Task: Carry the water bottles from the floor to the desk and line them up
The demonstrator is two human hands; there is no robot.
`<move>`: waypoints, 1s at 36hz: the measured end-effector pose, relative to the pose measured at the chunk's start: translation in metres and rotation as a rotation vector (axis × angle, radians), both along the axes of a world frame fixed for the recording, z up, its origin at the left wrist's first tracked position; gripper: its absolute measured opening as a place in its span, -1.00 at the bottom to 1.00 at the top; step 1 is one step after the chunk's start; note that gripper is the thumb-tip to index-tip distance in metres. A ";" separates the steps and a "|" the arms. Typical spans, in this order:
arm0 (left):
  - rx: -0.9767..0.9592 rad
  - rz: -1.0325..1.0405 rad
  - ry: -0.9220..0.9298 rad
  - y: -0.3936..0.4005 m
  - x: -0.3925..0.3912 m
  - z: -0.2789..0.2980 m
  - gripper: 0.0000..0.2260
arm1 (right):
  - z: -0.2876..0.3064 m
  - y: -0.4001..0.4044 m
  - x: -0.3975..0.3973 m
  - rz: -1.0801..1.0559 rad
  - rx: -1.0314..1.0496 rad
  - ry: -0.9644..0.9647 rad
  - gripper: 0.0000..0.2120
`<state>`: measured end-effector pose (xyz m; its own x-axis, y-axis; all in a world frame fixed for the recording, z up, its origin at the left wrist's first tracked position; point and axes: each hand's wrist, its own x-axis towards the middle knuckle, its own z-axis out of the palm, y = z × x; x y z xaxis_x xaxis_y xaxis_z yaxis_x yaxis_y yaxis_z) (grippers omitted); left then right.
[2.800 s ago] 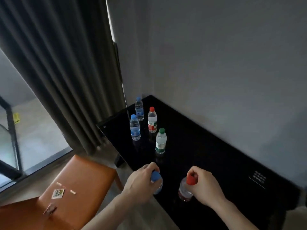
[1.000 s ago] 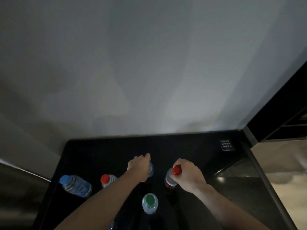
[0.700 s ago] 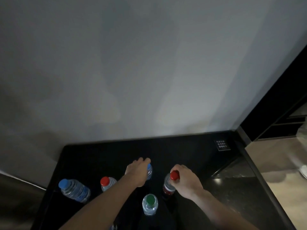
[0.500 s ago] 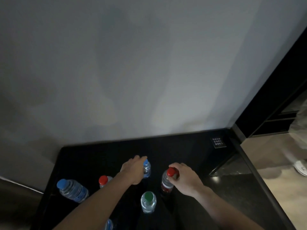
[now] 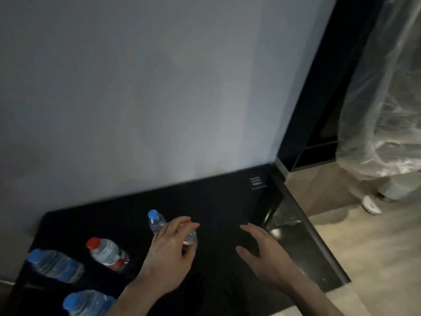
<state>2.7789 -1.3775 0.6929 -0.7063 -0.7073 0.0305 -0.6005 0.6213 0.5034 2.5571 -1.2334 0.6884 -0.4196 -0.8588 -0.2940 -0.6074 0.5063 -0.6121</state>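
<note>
Since half a second ago the right hand (image 5: 264, 254) has let go of its red-capped bottle (image 5: 190, 236) and drawn off to the right, fingers spread and empty above the black desk (image 5: 227, 201), while the left hand (image 5: 168, 252) has shifted over from the blue-capped bottle (image 5: 156, 221) and now curls loosely about the red-capped one — whether it truly grips cannot be told, for the fingers hide most of the bottle and motion blurs the rest.

Both bottles stand upright mid-desk, just beside each other. Farther left stand another red-capped bottle (image 5: 107, 254) with a red, white and green label, its wording too blurred to read, and two more blue-capped bottles (image 5: 55, 265) (image 5: 86, 303), the nearer one cut off by the lower edge. A small white-lettered sign (image 5: 256, 182) lies at the desk's far right corner — illegible. Clear plastic sheeting (image 5: 382, 99) hangs at the right over the floor (image 5: 376, 258).
</note>
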 end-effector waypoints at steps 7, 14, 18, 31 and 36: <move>0.030 -0.145 -0.082 0.102 -0.099 0.001 -0.58 | 0.013 0.141 -0.067 -0.120 -0.013 0.056 -0.41; 0.074 -0.341 -0.161 0.209 -0.199 0.014 -0.52 | 0.019 0.258 -0.133 -0.203 -0.023 0.099 -0.42; 0.080 -0.417 -0.154 0.258 -0.245 0.026 -0.51 | 0.023 0.312 -0.168 -0.249 -0.003 0.117 -0.39; -0.089 -0.635 -0.134 0.322 -0.437 0.030 -0.52 | 0.036 0.430 -0.317 -0.452 0.046 0.201 -0.35; -0.137 -0.701 -0.106 0.348 -0.542 0.020 -0.51 | 0.043 0.470 -0.398 -0.537 0.083 0.219 -0.35</move>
